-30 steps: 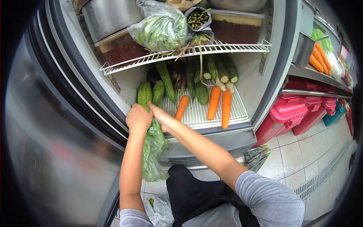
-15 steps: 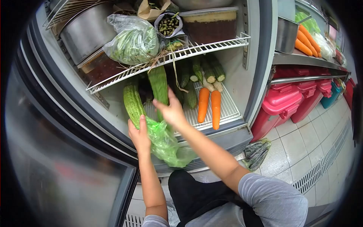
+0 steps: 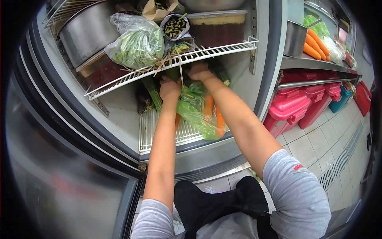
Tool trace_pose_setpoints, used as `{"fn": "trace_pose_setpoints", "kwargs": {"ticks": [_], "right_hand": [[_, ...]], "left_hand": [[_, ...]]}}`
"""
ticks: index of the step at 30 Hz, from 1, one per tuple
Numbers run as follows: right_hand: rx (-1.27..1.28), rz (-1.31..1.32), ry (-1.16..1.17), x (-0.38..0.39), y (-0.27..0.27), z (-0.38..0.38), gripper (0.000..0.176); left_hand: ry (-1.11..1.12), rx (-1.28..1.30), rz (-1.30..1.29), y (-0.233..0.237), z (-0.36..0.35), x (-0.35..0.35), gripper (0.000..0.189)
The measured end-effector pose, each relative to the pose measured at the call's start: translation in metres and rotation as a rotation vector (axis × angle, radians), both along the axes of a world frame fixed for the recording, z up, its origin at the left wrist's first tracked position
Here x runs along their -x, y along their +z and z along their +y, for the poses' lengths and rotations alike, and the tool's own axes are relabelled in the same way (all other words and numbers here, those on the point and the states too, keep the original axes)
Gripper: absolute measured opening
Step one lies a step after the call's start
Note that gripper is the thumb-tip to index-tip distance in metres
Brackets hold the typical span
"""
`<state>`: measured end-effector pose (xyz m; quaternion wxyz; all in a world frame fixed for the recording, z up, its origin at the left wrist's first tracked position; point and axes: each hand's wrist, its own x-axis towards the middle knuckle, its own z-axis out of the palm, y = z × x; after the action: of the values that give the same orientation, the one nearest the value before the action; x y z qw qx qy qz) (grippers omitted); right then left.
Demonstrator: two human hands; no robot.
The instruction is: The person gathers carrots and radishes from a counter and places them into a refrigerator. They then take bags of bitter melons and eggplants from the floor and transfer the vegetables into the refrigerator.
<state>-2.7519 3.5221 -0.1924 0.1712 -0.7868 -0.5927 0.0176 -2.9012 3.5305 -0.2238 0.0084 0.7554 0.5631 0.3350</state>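
Both my hands reach under the upper wire shelf into the lower part of an open fridge. My left hand is closed, knuckles up, beside long green vegetables; what it grips is hidden. My right hand lies deeper in, fingers curled and partly hidden, above a thin green plastic bag. What it holds I cannot make out. The bag spreads over the wire rack between my arms and partly covers carrots. A dark purple vegetable, perhaps an eggplant, rests at the left.
The upper wire shelf hangs low over my hands. It carries a metal pot, a bag of green vegetables and a lidded container. The fridge door stands open at left; pink bins stand at right.
Both hands have moved deeper into the fridge. The green bag has shifted right, onto the rack and over the carrots. The ridged green gourd beside my left hand is no longer visible at the front.
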Motion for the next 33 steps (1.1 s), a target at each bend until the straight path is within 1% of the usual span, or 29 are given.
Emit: {"fn": "trace_pose_setpoints", "kwargs": {"ticks": [1, 3, 5, 6, 7, 8, 9, 10, 11, 12, 13, 15, 17, 18, 19, 20, 21, 23, 25, 26, 27, 28, 30, 31, 32, 33], "right_hand": [[0.026, 0.064, 0.073, -0.001, -0.009, -0.003, 0.077], [0.036, 0.093, 0.088, -0.008, -0.014, -0.012, 0.076], [0.048, 0.134, 0.148, -0.008, -0.009, -0.029, 0.075], [0.042, 0.134, 0.141, -0.006, -0.009, -0.032, 0.075], [-0.017, 0.160, 0.084, -0.001, -0.007, -0.033, 0.076], [-0.073, 0.187, 0.027, 0.004, -0.008, -0.036, 0.077], [-0.188, 0.214, -0.013, 0.010, -0.009, -0.044, 0.081], [-0.185, 0.214, -0.017, 0.016, -0.011, -0.057, 0.081], [-0.315, 0.214, 0.014, 0.022, -0.015, -0.072, 0.082], [-0.447, 0.211, 0.045, 0.028, -0.017, -0.087, 0.083], [-0.447, 0.211, 0.040, 0.031, -0.023, -0.104, 0.083], [-0.668, 0.242, 0.193, 0.026, -0.038, -0.145, 0.077], [-0.761, 0.328, 0.120, 0.013, -0.049, -0.182, 0.066], [-0.754, 0.331, 0.119, 0.007, -0.052, -0.197, 0.066], [-0.617, 0.465, 0.023, 0.003, -0.055, -0.211, 0.060], [-0.480, 0.593, -0.073, 0.001, -0.058, -0.219, 0.054], [-0.477, 0.599, -0.077, 0.005, -0.065, -0.224, 0.054], [-0.438, 0.494, -0.094, 0.021, -0.076, -0.229, 0.048], [-0.560, 0.422, -0.015, 0.044, -0.076, -0.241, 0.047], [-0.626, 0.442, 0.016, 0.057, -0.076, -0.248, 0.044], [-0.694, 0.455, 0.040, 0.062, -0.071, -0.256, 0.041], [-0.712, 0.431, 0.004, 0.056, -0.054, -0.269, 0.041], [-1.113, 0.306, 0.085, 0.047, -0.014, -0.298, 0.033], [-1.307, 0.207, 0.025, 0.025, 0.003, -0.308, 0.029], [-1.494, 0.104, -0.031, -0.006, 0.025, -0.320, 0.025], [-1.602, -0.041, -0.122, -0.036, 0.051, -0.333, 0.023]], "left_hand": [[-0.006, -0.004, -0.003, -0.002, 0.005, 0.001, 0.072], [0.097, 0.008, -0.039, -0.008, 0.009, 0.007, 0.077], [0.208, 0.051, -0.078, -0.020, 0.008, 0.026, 0.077], [0.236, 0.086, -0.058, -0.017, -0.003, 0.033, 0.076], [0.264, 0.121, -0.037, -0.011, -0.013, 0.040, 0.074], [0.259, 0.117, -0.036, -0.016, -0.012, 0.045, 0.074], [0.285, 0.059, -0.003, -0.024, -0.005, 0.048, 0.075], [0.311, 0.003, 0.032, -0.030, 0.001, 0.052, 0.077], [0.308, 0.073, 0.072, -0.033, 0.011, 0.054, 0.072], [0.303, 0.074, 0.072, -0.032, 0.012, 0.056, 0.072], [0.306, 0.020, 0.074, -0.031, 0.011, 0.057, 0.066], [0.308, -0.037, 0.038, -0.024, 0.000, 0.059, 0.057], [0.282, -0.057, 0.007, -0.024, -0.003, 0.065, 0.057], [0.260, -0.078, -0.019, -0.026, -0.004, 0.069, 0.057], [0.212, -0.136, -0.065, -0.028, -0.008, 0.071, 0.057], [0.211, -0.134, -0.061, -0.029, -0.010, 0.069, 0.057], [0.200, -0.137, -0.081, -0.025, -0.019, 0.066, 0.056], [0.182, -0.149, -0.104, -0.016, -0.029, 0.059, 0.056], [0.156, -0.264, -0.106, -0.004, -0.030, 0.045, 0.052], [0.129, -0.272, -0.118, 0.000, -0.024, 0.035, 0.052], [0.112, -0.269, -0.046, 0.002, -0.011, 0.027, 0.053], [0.091, -0.267, 0.027, 0.003, 0.006, 0.016, 0.054], [0.007, -0.195, 0.157, -0.006, 0.039, 0.000, 0.058], [-0.039, -0.160, 0.217, -0.010, 0.054, -0.008, 0.061], [-0.132, -0.269, 0.210, -0.028, 0.075, -0.009, 0.065], [-0.155, -0.270, 0.203, -0.032, 0.075, -0.009, 0.065]]}}
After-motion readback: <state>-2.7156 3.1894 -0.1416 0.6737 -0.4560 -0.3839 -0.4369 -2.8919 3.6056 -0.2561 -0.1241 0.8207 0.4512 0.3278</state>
